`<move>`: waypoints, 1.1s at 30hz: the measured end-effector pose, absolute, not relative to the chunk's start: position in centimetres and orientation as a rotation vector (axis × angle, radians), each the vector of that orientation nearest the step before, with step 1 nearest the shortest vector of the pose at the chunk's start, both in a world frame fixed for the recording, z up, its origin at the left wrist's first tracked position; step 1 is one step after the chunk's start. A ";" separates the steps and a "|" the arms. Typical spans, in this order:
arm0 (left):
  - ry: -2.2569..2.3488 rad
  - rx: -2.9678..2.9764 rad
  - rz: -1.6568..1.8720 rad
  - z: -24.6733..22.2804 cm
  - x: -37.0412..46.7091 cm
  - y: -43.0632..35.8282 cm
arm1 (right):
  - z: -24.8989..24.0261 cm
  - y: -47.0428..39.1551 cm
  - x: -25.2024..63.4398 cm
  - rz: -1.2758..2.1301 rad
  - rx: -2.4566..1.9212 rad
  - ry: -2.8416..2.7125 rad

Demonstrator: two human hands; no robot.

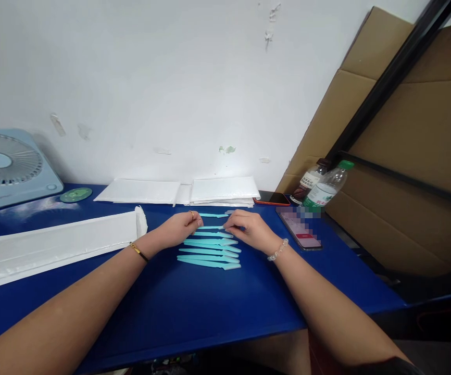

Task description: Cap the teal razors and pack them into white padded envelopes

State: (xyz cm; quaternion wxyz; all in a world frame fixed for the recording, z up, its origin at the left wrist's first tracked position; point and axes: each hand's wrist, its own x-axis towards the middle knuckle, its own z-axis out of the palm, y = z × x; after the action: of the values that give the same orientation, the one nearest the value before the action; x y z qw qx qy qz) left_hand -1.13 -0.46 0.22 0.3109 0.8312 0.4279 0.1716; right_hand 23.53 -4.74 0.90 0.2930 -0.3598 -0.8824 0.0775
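Note:
Several turquoise eyebrow razors [210,252] lie in a rough column on the blue table, handles to the left and pale blade ends to the right. My left hand [175,229] is closed, with thumb and forefinger pinching the left end of one razor [212,227] near the top of the column. At that razor's right end, the fingers of my right hand [251,229] are pinched together on it. Just beyond it, another razor [213,215] lies between my hands, its right end partly covered by my right hand.
A white padded mailer [65,245] lies at left; stacked white mailers [225,188] rest against the wall. A blue fan [10,166] and a green disc [76,195] sit far left. Two phones, one lit [299,229], and bottles [329,185] occupy the right, beside cardboard [335,104].

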 end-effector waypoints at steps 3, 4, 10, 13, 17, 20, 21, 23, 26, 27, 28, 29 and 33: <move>1.172 2.407 0.479 0.1 -1.3 -0.2 | 0.7 -4.3 24.2 0.361 -1.059 -2.341; 1.210 2.485 0.519 -0.1 -1.3 0.0 | 0.4 -3.8 24.5 0.343 -1.109 -2.316; 1.339 2.660 0.501 -1.1 -1.2 1.4 | -1.8 -0.1 25.4 0.053 -1.406 -2.225; 1.308 2.641 0.465 -0.9 -1.2 1.4 | -2.2 0.4 25.7 0.080 -1.458 -2.271; 1.262 2.625 0.509 -0.8 -1.3 1.4 | -2.0 -0.2 26.4 0.100 -1.381 -2.311; 1.248 2.597 0.541 -1.2 -1.5 1.7 | -2.0 -0.5 26.5 0.105 -1.326 -2.320; 1.248 2.585 0.544 -1.3 -1.5 1.8 | -2.0 -0.5 26.4 0.100 -1.309 -2.320; 1.248 2.566 0.551 -1.5 -1.5 2.0 | -2.1 -0.4 25.9 0.097 -1.272 -2.319; 1.251 2.531 0.549 -1.6 -1.4 2.2 | -2.1 -0.4 25.2 0.149 -1.240 -2.296; 1.253 2.517 0.545 -1.7 -1.4 2.2 | -2.1 -0.4 25.0 0.179 -1.235 -2.286; 1.257 2.503 0.543 -1.7 -1.4 2.3 | -2.1 -0.5 24.8 0.207 -1.237 -2.274; 1.258 2.491 0.539 -1.8 -1.4 2.4 | -2.0 -0.5 24.8 0.229 -1.247 -2.259; 1.259 2.451 0.530 -1.9 -1.4 2.5 | -1.9 -0.7 25.0 0.296 -1.344 -2.159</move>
State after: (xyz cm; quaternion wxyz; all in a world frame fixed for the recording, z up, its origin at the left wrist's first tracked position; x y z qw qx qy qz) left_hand -1.40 2.53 -1.88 0.1667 0.8612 0.4424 0.1864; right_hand 25.02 -0.66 -1.91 0.2865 -0.5029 -0.8079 0.1108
